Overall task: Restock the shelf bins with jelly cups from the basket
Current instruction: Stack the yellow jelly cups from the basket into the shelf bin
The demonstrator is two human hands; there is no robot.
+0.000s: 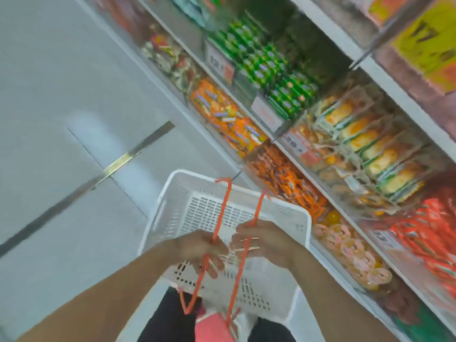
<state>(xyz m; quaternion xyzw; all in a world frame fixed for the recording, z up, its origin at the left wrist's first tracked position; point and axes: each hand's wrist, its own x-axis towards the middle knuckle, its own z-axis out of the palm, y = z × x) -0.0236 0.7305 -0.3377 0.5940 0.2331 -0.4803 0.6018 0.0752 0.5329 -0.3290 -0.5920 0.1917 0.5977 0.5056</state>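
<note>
Head view, blurred by motion. Left hand (pixel 204 250): fingers curled round the left orange handle (pixel 222 208) of the basket. Right hand (pixel 261 240): fingers curled round the right orange handle (pixel 256 211). Both hands are held close together above the basket's middle. Basket (pixel 187 183): white, slotted plastic, carried over the floor beside the shelf; its floor is seen bare where visible, and no jelly cups can be made out inside. Jelly cups (pixel 355 257): round pink and yellow cups are seen in the lowest shelf bin, just right of the basket. Shelf (pixel 328 28): white, stocked with orange packets (pixel 227 117), green packs (pixel 269 67) and red packets (pixel 429 238). Floor (pixel 49 95): pale tiles crossed by a metal strip (pixel 123 159).
</note>
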